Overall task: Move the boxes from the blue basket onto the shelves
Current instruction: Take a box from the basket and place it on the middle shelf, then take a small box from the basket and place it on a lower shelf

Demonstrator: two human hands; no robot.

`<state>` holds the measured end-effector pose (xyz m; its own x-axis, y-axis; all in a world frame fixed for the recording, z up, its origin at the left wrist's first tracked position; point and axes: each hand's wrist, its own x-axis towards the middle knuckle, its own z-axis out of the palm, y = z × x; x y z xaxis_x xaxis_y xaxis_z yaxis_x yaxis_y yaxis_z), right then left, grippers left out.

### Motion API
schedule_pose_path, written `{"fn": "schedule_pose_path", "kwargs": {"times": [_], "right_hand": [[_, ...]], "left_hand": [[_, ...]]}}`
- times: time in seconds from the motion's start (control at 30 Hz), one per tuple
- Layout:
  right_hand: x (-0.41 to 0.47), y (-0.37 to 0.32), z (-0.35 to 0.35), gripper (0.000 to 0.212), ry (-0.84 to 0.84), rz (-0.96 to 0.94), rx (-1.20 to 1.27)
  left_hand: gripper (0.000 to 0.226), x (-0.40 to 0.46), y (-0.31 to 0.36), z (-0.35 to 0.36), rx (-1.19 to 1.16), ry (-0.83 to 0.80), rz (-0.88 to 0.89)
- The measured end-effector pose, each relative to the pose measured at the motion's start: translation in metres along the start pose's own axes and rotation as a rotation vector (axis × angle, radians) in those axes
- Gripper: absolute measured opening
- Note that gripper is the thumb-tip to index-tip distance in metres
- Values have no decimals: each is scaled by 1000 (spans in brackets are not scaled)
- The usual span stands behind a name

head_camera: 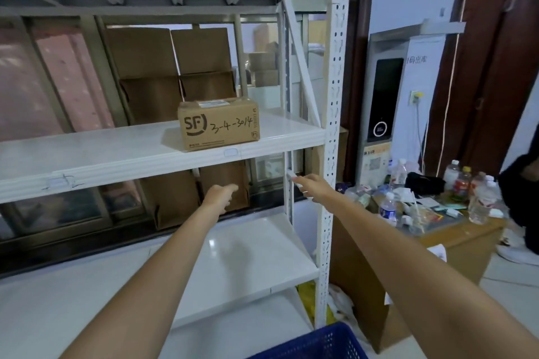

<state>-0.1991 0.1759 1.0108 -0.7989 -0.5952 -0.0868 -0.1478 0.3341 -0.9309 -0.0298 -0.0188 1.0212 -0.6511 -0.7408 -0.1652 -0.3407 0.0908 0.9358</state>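
One cardboard box (218, 124) is seated on the middle shelf (116, 154), long axis parallel to the front edge. Both hands are extended below that shelf, empty: left hand (220, 194) loosely closed, right hand (310, 183) with fingers spread. The blue basket (315, 344) is located behind and below them, nearer the right arm; its contents cannot be seen.
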Motion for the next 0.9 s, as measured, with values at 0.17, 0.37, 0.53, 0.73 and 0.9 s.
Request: {"fn": "schedule_pose_path", "kwargs": {"times": [0.17,0.37,0.53,0.73,0.9], "right_hand": [[9,41,-38,57,-62,23,-83],[28,107,-77,55,-136,74,-111],[36,175,-86,55,-190,135,-189],[35,287,-68,50,-234,300,-218],[44,410,-27,50,-254,387,-267]], "left_hand": [[35,-1,-2,73,73,-63,-8],[40,3,-30,157,111,-73,-118],[48,3,-75,204,138,-133,-222],[40,19,-170,246,189,-207,-351],[45,48,-301,295,255,-270,-444]]}}
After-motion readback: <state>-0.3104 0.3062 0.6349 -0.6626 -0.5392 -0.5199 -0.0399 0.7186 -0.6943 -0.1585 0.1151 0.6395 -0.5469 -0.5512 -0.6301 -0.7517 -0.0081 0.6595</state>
